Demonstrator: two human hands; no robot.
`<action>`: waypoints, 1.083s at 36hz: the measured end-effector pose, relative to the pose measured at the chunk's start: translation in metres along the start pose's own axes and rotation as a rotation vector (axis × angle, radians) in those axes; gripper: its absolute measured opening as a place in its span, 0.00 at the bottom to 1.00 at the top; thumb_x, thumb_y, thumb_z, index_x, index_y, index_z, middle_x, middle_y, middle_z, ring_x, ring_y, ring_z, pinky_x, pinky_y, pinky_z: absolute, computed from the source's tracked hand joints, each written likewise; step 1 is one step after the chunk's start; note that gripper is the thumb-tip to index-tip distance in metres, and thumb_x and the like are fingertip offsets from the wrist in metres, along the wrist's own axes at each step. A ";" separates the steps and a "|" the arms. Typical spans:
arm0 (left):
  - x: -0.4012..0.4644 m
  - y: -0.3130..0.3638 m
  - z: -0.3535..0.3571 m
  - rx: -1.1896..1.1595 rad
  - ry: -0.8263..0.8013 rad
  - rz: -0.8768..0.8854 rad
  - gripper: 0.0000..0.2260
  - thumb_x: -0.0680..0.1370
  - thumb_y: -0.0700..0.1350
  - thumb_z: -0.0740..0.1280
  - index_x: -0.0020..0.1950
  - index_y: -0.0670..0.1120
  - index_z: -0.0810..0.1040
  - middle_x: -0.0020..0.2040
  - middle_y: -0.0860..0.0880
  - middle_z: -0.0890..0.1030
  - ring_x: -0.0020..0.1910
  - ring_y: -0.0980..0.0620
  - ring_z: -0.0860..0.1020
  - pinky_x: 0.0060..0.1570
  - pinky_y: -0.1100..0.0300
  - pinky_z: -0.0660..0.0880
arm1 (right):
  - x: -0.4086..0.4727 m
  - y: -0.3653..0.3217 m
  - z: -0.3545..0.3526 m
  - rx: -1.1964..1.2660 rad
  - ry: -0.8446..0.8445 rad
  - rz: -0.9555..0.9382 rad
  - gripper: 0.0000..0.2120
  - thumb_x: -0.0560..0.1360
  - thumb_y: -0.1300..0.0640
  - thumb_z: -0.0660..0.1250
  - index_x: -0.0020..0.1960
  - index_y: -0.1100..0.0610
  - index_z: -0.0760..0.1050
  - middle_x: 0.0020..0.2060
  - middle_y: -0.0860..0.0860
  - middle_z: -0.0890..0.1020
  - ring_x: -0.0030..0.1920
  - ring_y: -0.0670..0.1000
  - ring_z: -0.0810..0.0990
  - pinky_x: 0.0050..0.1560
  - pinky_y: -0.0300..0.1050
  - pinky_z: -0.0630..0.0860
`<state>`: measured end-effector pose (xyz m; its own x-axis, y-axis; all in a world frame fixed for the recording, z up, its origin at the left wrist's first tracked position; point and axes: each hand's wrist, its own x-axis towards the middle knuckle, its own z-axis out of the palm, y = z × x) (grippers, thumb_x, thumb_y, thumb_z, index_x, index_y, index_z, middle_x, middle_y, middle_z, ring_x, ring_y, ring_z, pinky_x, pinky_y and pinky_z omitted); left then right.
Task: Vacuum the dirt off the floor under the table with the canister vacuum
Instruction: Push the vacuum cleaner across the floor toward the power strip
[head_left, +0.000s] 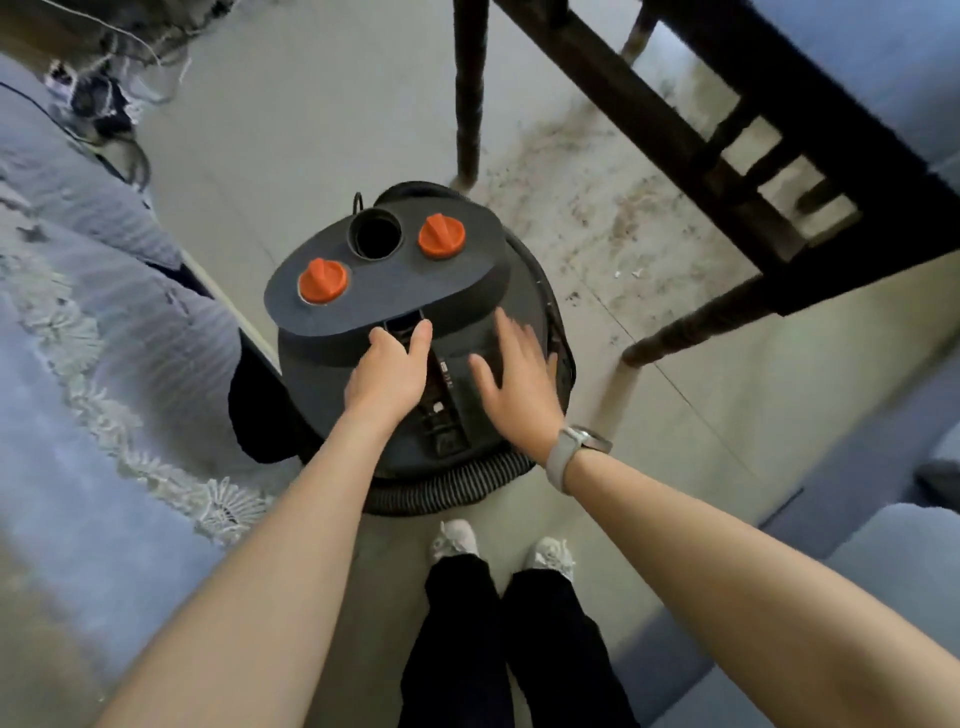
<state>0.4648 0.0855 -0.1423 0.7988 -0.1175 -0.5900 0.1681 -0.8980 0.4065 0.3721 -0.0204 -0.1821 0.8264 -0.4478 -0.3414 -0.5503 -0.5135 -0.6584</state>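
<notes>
- Evidently nothing is vacuumed yet: the canister vacuum (415, 332) is standing on the floor just ahead of the person's feet, and dirt (597, 208) is lying thick beyond both hands, under the table (779, 130).
- Left hand (389, 371) is curling its fingers into the recess on the lid; right hand (519, 376), just beside it, is lying spread on the casing.
- Hose (447, 486) is sitting coiled below the wrists, so unwinding it looks next.
- Table legs (470, 93) are fencing the dirt, leaving narrow gaps; bedding (104, 312) is crowding the left hand's side.
</notes>
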 end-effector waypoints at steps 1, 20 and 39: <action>0.006 -0.004 -0.007 0.057 0.104 0.036 0.24 0.81 0.59 0.53 0.64 0.40 0.68 0.63 0.39 0.74 0.63 0.39 0.71 0.58 0.47 0.67 | 0.002 -0.005 0.006 -0.055 -0.001 -0.047 0.29 0.81 0.47 0.56 0.78 0.55 0.52 0.76 0.53 0.59 0.77 0.54 0.51 0.75 0.63 0.45; 0.144 -0.079 -0.091 -0.082 0.435 0.220 0.27 0.81 0.43 0.59 0.78 0.43 0.52 0.75 0.31 0.40 0.75 0.33 0.48 0.67 0.38 0.65 | 0.142 -0.144 0.079 -0.034 -0.145 -0.300 0.33 0.78 0.52 0.63 0.77 0.57 0.52 0.60 0.55 0.76 0.47 0.57 0.78 0.54 0.52 0.73; 0.322 -0.048 -0.260 -0.128 0.338 0.076 0.27 0.82 0.49 0.58 0.78 0.54 0.50 0.78 0.45 0.37 0.77 0.45 0.41 0.73 0.48 0.56 | 0.338 -0.286 0.107 0.064 -0.347 -0.318 0.38 0.77 0.51 0.63 0.78 0.47 0.41 0.64 0.55 0.75 0.52 0.59 0.80 0.53 0.57 0.76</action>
<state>0.8641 0.2010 -0.1710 0.9541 -0.0158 -0.2992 0.1547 -0.8293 0.5370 0.8218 0.0531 -0.1805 0.9497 0.0008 -0.3130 -0.2642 -0.5341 -0.8031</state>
